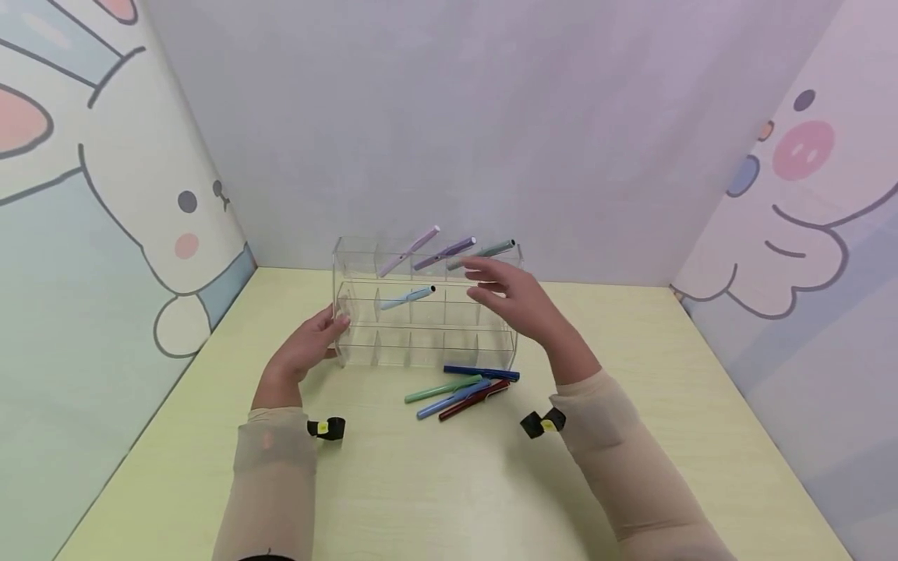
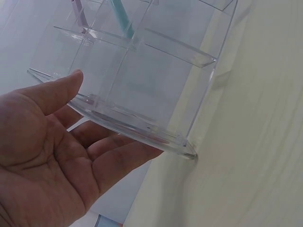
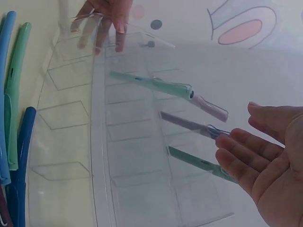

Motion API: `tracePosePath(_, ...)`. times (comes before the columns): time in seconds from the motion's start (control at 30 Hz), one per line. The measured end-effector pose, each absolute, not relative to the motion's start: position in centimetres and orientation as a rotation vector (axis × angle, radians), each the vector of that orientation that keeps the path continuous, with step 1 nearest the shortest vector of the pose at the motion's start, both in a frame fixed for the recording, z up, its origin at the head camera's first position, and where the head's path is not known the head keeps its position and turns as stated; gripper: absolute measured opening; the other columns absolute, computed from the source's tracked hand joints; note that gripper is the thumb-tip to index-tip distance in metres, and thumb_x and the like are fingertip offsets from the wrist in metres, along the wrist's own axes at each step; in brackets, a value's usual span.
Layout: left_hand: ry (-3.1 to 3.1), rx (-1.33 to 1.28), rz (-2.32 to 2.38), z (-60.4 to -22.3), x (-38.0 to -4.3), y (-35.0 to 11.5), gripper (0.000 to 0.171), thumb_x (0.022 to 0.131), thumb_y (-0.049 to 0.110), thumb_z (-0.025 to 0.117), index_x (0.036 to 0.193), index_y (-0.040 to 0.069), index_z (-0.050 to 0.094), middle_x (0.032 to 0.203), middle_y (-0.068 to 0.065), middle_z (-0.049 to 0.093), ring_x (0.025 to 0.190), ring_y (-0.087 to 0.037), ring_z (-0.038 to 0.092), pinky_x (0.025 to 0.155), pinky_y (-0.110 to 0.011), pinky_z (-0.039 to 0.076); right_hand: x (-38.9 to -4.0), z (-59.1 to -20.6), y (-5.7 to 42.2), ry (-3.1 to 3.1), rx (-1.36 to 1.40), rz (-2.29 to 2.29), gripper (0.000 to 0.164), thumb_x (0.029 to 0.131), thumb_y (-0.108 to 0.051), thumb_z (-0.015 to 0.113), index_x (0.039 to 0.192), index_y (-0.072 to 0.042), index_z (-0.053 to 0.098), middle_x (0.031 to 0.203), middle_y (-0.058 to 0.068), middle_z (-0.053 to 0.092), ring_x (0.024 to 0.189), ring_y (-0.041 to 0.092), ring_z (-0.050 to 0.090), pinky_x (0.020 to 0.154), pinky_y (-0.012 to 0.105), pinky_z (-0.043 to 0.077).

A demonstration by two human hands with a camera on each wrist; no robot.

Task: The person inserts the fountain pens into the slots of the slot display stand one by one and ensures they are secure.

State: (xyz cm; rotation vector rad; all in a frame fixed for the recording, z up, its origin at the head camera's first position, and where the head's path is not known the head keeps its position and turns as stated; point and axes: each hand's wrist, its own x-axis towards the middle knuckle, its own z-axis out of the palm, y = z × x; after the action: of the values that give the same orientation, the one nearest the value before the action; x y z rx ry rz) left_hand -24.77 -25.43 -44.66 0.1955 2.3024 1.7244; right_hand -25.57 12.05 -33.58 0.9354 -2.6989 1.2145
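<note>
A clear acrylic pen rack [image 1: 421, 336] with tiered compartments stands on the table. My left hand [image 1: 302, 354] grips its left side panel, thumb on the inner face and fingers outside, as the left wrist view shows. On the top tier lean a pink pen [image 1: 409, 251], a purple pen [image 1: 445, 254] and a grey-green pen [image 1: 501, 248]. One tier lower, a light blue pen [image 1: 407, 298] slants in a compartment. At the upper right of the rack is my right hand [image 1: 517, 302], its fingers loosely extended beside the grey-green pen, which they partly cover in the head view.
In front of the rack's right half lie a dark blue pen [image 1: 480, 373], a green pen [image 1: 438, 390], a blue pen [image 1: 449, 401] and a dark red pen [image 1: 471, 402], close together. Walls printed with cartoon animals border the table [image 1: 393, 491] left and right; a plain one stands behind.
</note>
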Motion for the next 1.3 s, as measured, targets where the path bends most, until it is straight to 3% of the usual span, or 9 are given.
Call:
tracePosePath(0.5, 2.282, 0.201, 1.743, -44.8, -24.7, -26.2, 0.063, 0.106, 0.038, 0.042, 0.159, 0.024, 0.012, 0.156, -0.019, 0.033, 0.141, -0.04, 0.036, 0.111, -0.062, 0.034, -22.2, -34.9, 18.2, -2.599, 0.712, 1.321, 0.045, 0.097, -0.034, 0.062, 0.14, -0.023, 0.051, 0.136, 0.004, 0.06, 0.124, 0.025, 0.059, 0.101, 0.046, 0.05)
tracePosePath(0.7, 2.274, 0.205, 1.741, -44.6, -24.7, -26.2, 0.063, 0.106, 0.038, 0.042, 0.159, 0.023, 0.011, 0.156, -0.019, 0.033, 0.141, -0.04, 0.036, 0.111, -0.061, 0.034, -21.3, -35.9, 19.8, -2.664, 0.632, 1.301, 0.043, 0.098, -0.035, 0.061, 0.137, -0.023, 0.052, 0.132, 0.0, 0.06, 0.116, 0.02, 0.064, 0.097, 0.046, 0.053)
tracePosePath(1.07, 2.302, 0.219, 1.721, -44.8, -24.9, -26.1, 0.061, 0.105, 0.043, 0.042, 0.158, 0.032, 0.015, 0.154, -0.018, 0.037, 0.141, -0.039, 0.037, 0.111, -0.062, 0.035, -21.0, -37.4, 21.9, -2.775, 0.621, 1.184, 0.035, 0.097, -0.036, 0.062, 0.128, -0.019, 0.059, 0.123, 0.001, 0.065, 0.108, 0.019, 0.066, 0.093, 0.042, 0.055)
tracePosePath(1.3, 2.301, 0.199, 1.724, -44.7, -24.7, -26.4, 0.06, 0.106, 0.04, 0.041, 0.158, 0.03, 0.015, 0.152, -0.019, 0.039, 0.138, -0.041, 0.04, 0.11, -0.06, 0.037, -21.1, -37.9, 21.7, -2.916, 0.685, 1.149, 0.034, 0.096, -0.039, 0.063, 0.125, -0.023, 0.061, 0.123, -0.001, 0.064, 0.109, 0.019, 0.065, 0.093, 0.044, 0.054)
